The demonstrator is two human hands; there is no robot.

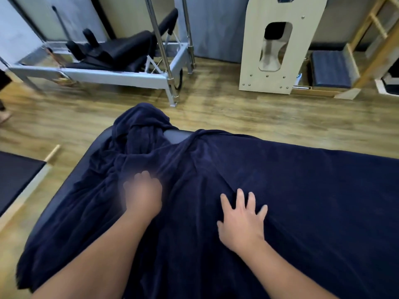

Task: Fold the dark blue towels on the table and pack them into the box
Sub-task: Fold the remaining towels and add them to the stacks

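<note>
A large dark blue towel [302, 201] lies spread over the padded table [177, 134], flat on the right and bunched into folds at the far left corner [140, 130]. My right hand [241, 219] rests flat on the towel with fingers spread. My left hand [143, 195] is motion-blurred over the wrinkled part of the towel, fingers bent down into the cloth; whether it grips the fabric is unclear. No box is in view.
Wooden floor lies beyond the table. A metal-framed exercise machine [121, 67] stands at the back left, a pale wooden panel [278, 46] and a wooden ladder frame [373, 39] at the back right. A dark mat [17, 178] lies left.
</note>
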